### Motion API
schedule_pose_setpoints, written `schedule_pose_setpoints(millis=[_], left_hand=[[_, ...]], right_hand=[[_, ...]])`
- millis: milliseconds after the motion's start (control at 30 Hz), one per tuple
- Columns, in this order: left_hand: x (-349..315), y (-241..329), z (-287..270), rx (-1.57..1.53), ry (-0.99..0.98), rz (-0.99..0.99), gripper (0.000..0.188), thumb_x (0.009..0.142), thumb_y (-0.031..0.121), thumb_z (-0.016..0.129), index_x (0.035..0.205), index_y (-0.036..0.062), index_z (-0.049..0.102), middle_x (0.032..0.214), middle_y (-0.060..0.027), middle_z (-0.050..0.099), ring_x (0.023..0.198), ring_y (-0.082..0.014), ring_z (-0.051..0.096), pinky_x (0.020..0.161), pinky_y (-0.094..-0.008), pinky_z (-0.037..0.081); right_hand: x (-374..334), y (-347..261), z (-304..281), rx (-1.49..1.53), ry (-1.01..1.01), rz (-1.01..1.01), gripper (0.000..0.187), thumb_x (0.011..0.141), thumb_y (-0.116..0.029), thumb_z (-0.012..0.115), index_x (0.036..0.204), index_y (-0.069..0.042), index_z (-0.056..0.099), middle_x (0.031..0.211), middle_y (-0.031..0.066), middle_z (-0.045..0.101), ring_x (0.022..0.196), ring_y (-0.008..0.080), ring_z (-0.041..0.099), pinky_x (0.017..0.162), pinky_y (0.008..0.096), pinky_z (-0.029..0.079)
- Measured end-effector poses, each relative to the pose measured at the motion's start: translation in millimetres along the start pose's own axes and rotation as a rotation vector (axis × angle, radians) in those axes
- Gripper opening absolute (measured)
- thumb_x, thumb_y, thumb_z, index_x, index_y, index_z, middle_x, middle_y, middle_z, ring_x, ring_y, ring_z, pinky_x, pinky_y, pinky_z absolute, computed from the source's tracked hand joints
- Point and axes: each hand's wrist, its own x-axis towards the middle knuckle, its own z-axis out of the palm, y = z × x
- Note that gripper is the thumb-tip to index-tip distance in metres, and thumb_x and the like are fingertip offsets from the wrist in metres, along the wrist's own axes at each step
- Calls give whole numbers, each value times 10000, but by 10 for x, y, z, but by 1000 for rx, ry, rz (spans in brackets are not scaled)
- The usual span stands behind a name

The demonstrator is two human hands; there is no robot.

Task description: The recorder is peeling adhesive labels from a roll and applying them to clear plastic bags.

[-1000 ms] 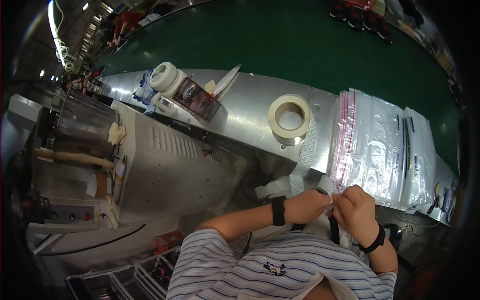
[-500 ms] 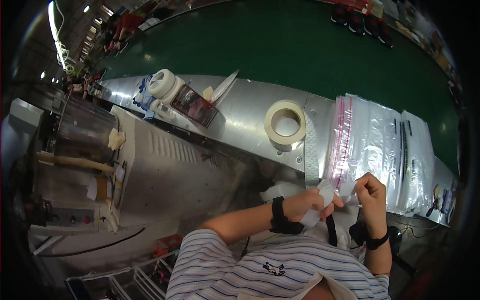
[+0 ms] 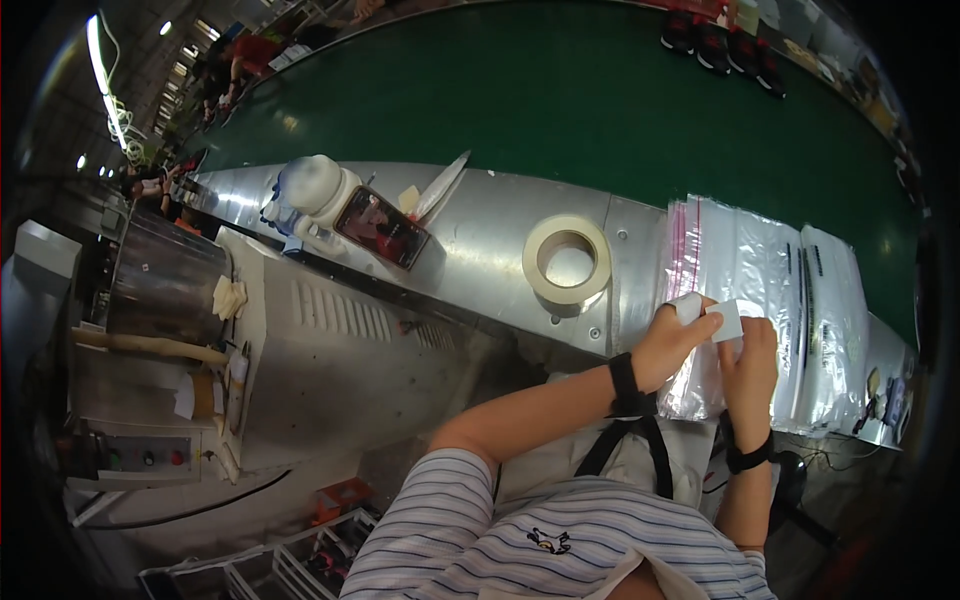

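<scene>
A small square white label (image 3: 728, 320) is held up over the stacked clear plastic bags (image 3: 720, 240). My left hand (image 3: 672, 345) has its thumb pressed on the label's left side. More white strip material (image 3: 686, 307) shows at the knuckles of that same hand. Fingers curled, my right hand (image 3: 750, 375) meets the label's lower right edge; its fingertips are partly hidden behind it. Both hands are above the bags, which have pink-red seal lines along their left side. A cream tape roll (image 3: 566, 262) lies flat on the metal table to the left.
A phone (image 3: 382, 228) leans against a white bottle (image 3: 318, 186) on the metal ledge (image 3: 490, 230). Beyond runs a green conveyor belt (image 3: 560, 100) with dark shoes (image 3: 712, 46) on its far side. A grey machine (image 3: 340, 350) stands at left. A person in red (image 3: 252, 52) is far left.
Both hands have moved up onto the bags and come together at the label. The strip that hung beside the tape roll is gone from there; my left hand has moved right.
</scene>
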Motion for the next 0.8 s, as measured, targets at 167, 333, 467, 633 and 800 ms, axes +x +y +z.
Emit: schedule_pose_setpoints(millis=[167,333,467,633,800], left_hand=[[318,-384,-189,-241,151,-126,257,849,132,551,1045,-30,520,973,-54,562,885,-120,553,836,-279,449],[385,-392,-167,-194,91,-181,260,850,100,537,1091,7,507,1017,-66,567,926,-142,560,833,-300,468],[428,111,84,-434,-204,-228,281,851,32,459,1114,-66,442,1057,-180,547,1027,-290,556,912,-386,447],[738,-230,144,-366,-47,-380,349,829,3,458,1161,-60,371,1053,-211,517,950,-334,567,868,-467,478],[862,-234,289,-3,-110,-458,347,803,33,497,1121,-82,419,921,-154,545,757,-230,587,708,-391,532]], right_hand=[[-145,38,250,-52,-92,149,179,745,-98,633,856,-26,512,858,128,501,807,321,498,649,406,423],[-190,253,208,212,77,303,106,838,-87,532,776,-9,495,725,138,485,650,308,486,596,365,402],[-163,466,132,737,-7,534,110,863,-96,509,796,-10,527,650,-4,439,618,77,392,555,235,347],[-168,459,-100,1049,25,716,147,893,-130,487,786,-32,509,635,-9,486,556,51,434,506,199,359],[-192,509,-408,949,311,481,91,887,-72,472,831,-11,508,854,46,535,708,90,494,638,196,391]])
